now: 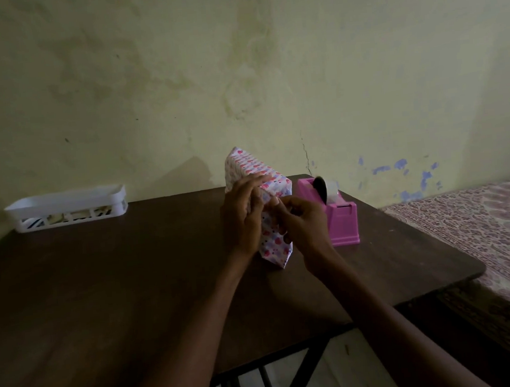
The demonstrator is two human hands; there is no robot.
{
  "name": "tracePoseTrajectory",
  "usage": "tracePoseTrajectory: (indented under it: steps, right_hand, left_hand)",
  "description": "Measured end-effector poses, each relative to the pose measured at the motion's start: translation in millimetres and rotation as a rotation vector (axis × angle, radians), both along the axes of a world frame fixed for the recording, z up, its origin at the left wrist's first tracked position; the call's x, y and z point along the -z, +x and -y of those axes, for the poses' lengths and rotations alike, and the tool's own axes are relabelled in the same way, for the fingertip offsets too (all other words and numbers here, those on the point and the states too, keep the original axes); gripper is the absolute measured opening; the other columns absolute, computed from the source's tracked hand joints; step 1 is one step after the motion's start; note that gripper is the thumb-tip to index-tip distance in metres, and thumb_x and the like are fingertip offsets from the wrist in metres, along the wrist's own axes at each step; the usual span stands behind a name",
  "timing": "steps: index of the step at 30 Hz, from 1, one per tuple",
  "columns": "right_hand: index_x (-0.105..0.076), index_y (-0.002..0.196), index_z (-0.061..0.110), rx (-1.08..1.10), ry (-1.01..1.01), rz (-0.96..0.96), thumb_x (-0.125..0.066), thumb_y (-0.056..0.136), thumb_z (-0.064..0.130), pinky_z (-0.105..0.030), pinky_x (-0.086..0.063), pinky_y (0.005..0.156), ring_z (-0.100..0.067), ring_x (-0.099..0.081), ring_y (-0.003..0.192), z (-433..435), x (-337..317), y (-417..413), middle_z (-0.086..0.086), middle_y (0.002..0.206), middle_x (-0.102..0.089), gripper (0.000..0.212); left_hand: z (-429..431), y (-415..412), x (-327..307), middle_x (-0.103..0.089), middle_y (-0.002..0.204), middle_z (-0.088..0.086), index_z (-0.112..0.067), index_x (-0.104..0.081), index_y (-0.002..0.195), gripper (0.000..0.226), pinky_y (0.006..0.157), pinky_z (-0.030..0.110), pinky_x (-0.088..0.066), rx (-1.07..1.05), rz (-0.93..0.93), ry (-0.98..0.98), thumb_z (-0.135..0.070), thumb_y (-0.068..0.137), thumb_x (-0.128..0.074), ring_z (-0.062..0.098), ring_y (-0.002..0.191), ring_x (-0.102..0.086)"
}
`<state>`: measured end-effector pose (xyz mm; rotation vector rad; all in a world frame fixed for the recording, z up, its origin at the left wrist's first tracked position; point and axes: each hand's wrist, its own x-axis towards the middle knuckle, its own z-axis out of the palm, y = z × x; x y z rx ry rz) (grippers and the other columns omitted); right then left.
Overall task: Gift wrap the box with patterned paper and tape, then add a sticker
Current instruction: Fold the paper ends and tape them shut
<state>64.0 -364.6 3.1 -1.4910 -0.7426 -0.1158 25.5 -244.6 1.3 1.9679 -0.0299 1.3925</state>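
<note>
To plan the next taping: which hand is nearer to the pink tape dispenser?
Right. The right hand is at the wrapped box, just beside the pink tape dispenser; the left hand lies on the box's other side, farther away.

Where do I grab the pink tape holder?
Probably grip the pink tape dispenser by its flat side walls, low at the front block, coming down from above. The roll sticks up at the back, and the wrapped box stands close on its left.

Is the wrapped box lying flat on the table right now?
No, the wrapped box stands on end on the table, with the left hand laid against its side.
</note>
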Motion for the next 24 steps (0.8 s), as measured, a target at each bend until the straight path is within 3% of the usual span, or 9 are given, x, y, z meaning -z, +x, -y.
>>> tracePoseTrajectory:
  steps: [6,10,17,21,24]
  right_hand:
    - [-0.078,0.083,0.012,0.102,-0.051,-0.047,-0.066,0.092,0.033,-0.017,-0.043,0.043,0.001,-0.056,0.043,-4.6,-12.7,0.6,0.0,0.062,-0.069,0.026]
    - [-0.075,0.078,0.013,0.094,-0.113,-0.092,-0.066,0.092,0.036,-0.017,-0.043,0.044,0.001,-0.055,0.041,-2.9,-17.5,2.9,-0.001,0.061,-0.068,0.028]
    - [-0.072,0.073,0.003,0.17,-0.18,-0.036,-0.067,0.09,0.041,-0.025,-0.045,0.05,-0.004,-0.056,0.044,-4.1,-18.0,3.2,-0.003,0.058,-0.067,0.042]
    - [-0.067,0.07,0.008,0.142,-0.259,-0.168,-0.068,0.08,0.06,-0.024,-0.048,0.048,-0.01,-0.067,0.053,2.6,-0.1,10.2,-0.002,0.065,-0.071,0.053]
    - [-0.065,0.069,0.008,0.128,-0.318,-0.182,-0.071,0.078,0.057,-0.023,-0.047,0.049,-0.009,-0.063,0.051,8.3,5.0,16.8,-0.002,0.067,-0.071,0.05]
  left_hand:
    - [-1.9,-0.4,0.6,-0.061,0.128,0.001,-0.017,-0.066,0.119,0.04,0.104,0.038,-0.044,0.027,0.003,-0.058,-0.032,0.102,-0.033,0.013,0.122,-0.053]
    - [0.3,-2.2,-1.6,-0.06,0.127,0.002,-0.017,-0.065,0.118,0.046,0.103,0.032,-0.043,0.023,-0.01,-0.054,-0.039,0.1,-0.029,0.013,0.121,-0.053]
    - [-1.7,-2.3,-2.9,-0.06,0.123,-0.001,-0.014,-0.066,0.116,0.035,0.1,0.029,-0.045,0.037,-0.037,-0.06,-0.029,0.1,-0.039,0.007,0.116,-0.053]
    - [-3.5,-5.4,-1.8,-0.06,0.122,-0.005,-0.016,-0.065,0.116,0.034,0.098,0.032,-0.049,0.076,-0.051,-0.131,-0.035,0.099,-0.042,0.002,0.116,-0.054]
    - [-0.5,-7.3,-3.7,-0.059,0.121,-0.008,-0.019,-0.066,0.113,0.03,0.096,0.027,-0.048,0.051,-0.055,-0.057,-0.037,0.091,-0.056,0.003,0.117,-0.053]
